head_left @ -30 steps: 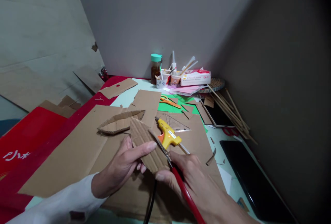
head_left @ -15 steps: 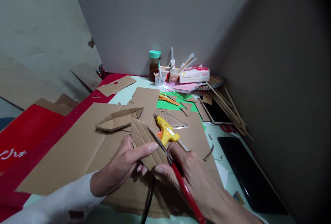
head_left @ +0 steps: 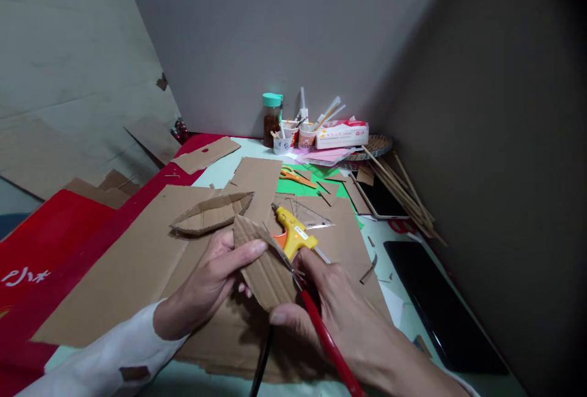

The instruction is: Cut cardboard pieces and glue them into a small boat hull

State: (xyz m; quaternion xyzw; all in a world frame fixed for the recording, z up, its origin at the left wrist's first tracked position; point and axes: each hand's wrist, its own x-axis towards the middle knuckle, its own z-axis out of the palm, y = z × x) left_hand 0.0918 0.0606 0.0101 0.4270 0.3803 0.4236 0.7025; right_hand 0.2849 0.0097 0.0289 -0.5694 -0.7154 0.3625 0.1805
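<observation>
My left hand (head_left: 215, 278) pinches a pointed piece of corrugated cardboard (head_left: 268, 274), its thumb lying across the top face. In my right hand (head_left: 325, 299) is a pair of scissors (head_left: 323, 326) with red handles. Their blades lie along the right edge of the cardboard piece, and my right thumb rests near its lower end. A boat-shaped cardboard tray (head_left: 213, 212) with low walls sits just beyond my left hand. Beyond my right hand, a yellow hot glue gun (head_left: 293, 229) lies on the cardboard sheets, a glue stick protruding from its back.
Large cardboard sheets (head_left: 123, 256) cover much of the table. Orange-handled scissors (head_left: 298, 177) and a clear set square (head_left: 307, 213) lie farther back. A bottle (head_left: 272, 120), cups with sticks and a tissue pack (head_left: 342, 134) stand by the wall. A black slab (head_left: 440, 305) is at right.
The scissors and my right hand have shifted slightly against the cardboard piece, whose tilt has changed a little. My left thumb has moved toward its upper left. The view has shifted slightly.
</observation>
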